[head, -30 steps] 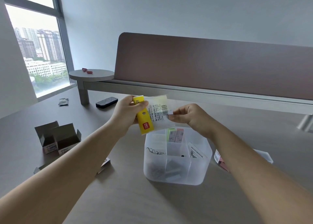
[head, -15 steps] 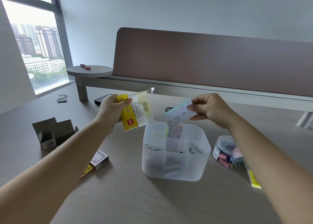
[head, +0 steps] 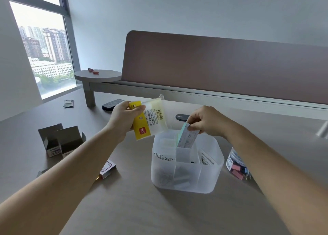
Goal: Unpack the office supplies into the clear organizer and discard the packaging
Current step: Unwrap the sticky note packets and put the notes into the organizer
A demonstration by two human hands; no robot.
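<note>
right hand (head: 206,122): pale green sticky-note pad (head: 187,137) pinched, lower end dipped into a rear compartment of clear organizer (head: 186,183) | left hand (head: 124,120): yellow-and-clear wrapper (head: 150,122) gripped above tabletop (head: 134,208), left of organizer

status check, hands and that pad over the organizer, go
Left hand grips yellow packet. Right hand pinches sticky-note pad, its lower end inside clear organizer. Nothing blocking.

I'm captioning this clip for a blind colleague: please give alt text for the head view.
The right hand lowers a small pad into the clear organizer on the table. The left hand holds a yellow-and-clear packet beside it, with opened cardboard boxes left.
</note>
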